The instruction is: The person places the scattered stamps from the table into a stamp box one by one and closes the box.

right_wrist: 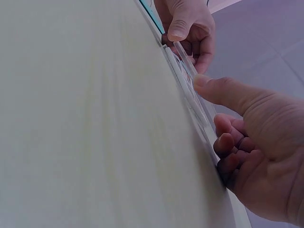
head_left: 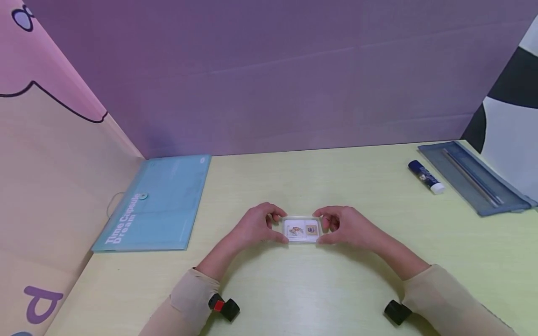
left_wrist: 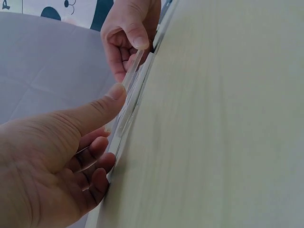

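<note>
A small clear plastic case point(head_left: 303, 238) with two little printed pictures inside is at the middle of the table, between both hands. My left hand point(head_left: 258, 224) pinches its clear lid point(left_wrist: 133, 69) at the left end, thumb on the near edge and index finger on the far edge. At the other end, my right hand point(head_left: 350, 226) holds the lid in the same way, its remaining fingers curled loosely. Seen edge-on in the wrist views, the lid stands slightly above the lower part of the case point(right_wrist: 180, 78); whether they touch anywhere I cannot tell.
A blue document folder point(head_left: 172, 200) with a string button lies at the left. Toward the back right are a glue stick point(head_left: 425, 177) and a dark translucent pouch point(head_left: 470, 182) holding slim items. A purple partition point(head_left: 294, 93) stands along the table's back edge.
</note>
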Demonstrator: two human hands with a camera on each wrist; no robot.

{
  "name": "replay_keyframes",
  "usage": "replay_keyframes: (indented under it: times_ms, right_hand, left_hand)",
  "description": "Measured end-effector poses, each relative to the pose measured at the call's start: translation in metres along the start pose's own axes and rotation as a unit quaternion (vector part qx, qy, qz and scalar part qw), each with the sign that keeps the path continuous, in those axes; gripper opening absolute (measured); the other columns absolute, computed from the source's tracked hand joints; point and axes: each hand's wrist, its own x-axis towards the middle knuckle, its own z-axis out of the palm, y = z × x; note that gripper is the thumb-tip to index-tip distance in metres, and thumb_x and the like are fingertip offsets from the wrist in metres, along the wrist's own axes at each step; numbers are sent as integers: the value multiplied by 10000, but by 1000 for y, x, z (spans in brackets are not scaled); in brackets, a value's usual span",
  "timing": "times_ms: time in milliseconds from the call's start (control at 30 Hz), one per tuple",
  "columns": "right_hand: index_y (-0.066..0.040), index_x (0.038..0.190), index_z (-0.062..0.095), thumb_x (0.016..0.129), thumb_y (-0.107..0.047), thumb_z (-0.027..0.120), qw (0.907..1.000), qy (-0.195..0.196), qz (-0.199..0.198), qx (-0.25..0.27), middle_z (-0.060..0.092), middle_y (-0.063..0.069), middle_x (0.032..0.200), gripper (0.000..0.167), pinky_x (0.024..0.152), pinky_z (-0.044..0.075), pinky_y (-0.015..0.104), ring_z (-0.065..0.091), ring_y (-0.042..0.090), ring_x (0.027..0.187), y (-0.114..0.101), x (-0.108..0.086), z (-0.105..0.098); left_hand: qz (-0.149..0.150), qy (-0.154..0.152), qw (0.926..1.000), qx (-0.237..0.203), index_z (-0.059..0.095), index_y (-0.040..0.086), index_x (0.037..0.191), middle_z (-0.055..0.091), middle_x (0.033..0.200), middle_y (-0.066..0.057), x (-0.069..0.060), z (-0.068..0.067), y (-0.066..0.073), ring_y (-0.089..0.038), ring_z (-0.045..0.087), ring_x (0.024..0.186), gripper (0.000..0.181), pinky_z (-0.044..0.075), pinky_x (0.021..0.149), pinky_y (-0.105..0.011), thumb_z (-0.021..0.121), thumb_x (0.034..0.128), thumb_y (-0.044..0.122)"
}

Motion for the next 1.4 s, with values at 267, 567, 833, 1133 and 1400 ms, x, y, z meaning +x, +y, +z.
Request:
replay_keyframes:
  times_ms: [267, 567, 833, 1133, 1400]
  right_hand:
    - [31, 1203, 643, 727, -98, 911, 9998, 40, -94, -142, 560, 37, 825, 562, 594, 378, 231, 473, 199, 749, 1, 1, 4]
    - [23, 1210, 644, 741, -122, 909, 9994, 82, -159, -288, 559, 27, 822, 557, 599, 381, 235, 474, 191, 747, 0, 0, 6]
    - [4, 1202, 645, 753, -133, 903, 9986, 70, -233, -470, 561, 11, 824, 536, 612, 399, 236, 483, 181, 748, 2, -2, 4]
    - [-9, 1214, 634, 754, -143, 905, 9986, 0, -180, -506, 557, 11, 834, 551, 612, 409, 235, 487, 181, 751, 2, -1, 3]
    - [2, 1226, 627, 765, -126, 895, 9984, -49, -207, -515, 553, 9, 825, 548, 615, 413, 234, 490, 176, 746, 3, 0, 2]
  left_hand:
    - [36, -90, 10000, -18, 674, 89, 1148, 573, 943, -1, -2, 1, -4, -181, 527, 834, 549, 459, 740, -280, 958, 683, 153]
    - [91, -110, 9999, 26, 665, 83, 1142, 570, 949, -9, -3, 2, -5, -182, 517, 846, 546, 451, 750, -286, 957, 687, 157]
    - [103, -139, 9998, 10, 664, 84, 1152, 569, 953, 0, -1, 4, -6, -177, 514, 855, 547, 447, 754, -283, 952, 696, 169]
    - [36, -146, 9999, 75, 655, 100, 1133, 565, 947, 8, -2, 5, -4, -181, 511, 867, 536, 446, 766, -289, 954, 694, 171]
    - [87, -157, 9997, 179, 647, 100, 1140, 563, 945, 11, -2, 5, -4, -180, 504, 864, 545, 438, 760, -289, 953, 696, 185]
